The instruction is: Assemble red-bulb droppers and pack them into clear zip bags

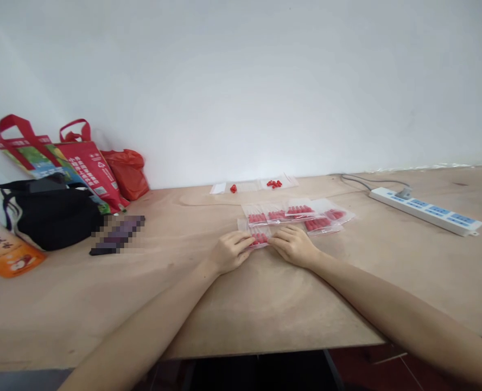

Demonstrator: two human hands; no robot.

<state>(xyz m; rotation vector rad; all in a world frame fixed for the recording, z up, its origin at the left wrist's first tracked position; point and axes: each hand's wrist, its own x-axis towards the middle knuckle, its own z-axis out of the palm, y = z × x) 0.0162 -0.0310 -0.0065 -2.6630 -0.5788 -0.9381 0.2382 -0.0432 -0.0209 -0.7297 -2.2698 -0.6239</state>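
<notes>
A small clear zip bag (260,239) with a row of red pieces in it lies flat on the wooden table between my hands. My left hand (230,251) has its fingers closed on the bag's left side. At its right side, the curled fingers of my right hand (293,245) grip the edge. Just beyond lie several similar bags (277,216) of red pieces, partly overlapping. Farther back, near the wall, are a few loose-looking red pieces (233,188) and another clear bag (292,180) with red pieces on or in it. What exactly the red pieces are I cannot tell.
On the right, a white power strip (424,209) with a grey plug and cable crosses the table (338,304). To the left stand red shopping bags (90,171), a red plastic bag (127,174), a black bag (56,214), an orange pouch (11,250) and a blurred dark object (119,234).
</notes>
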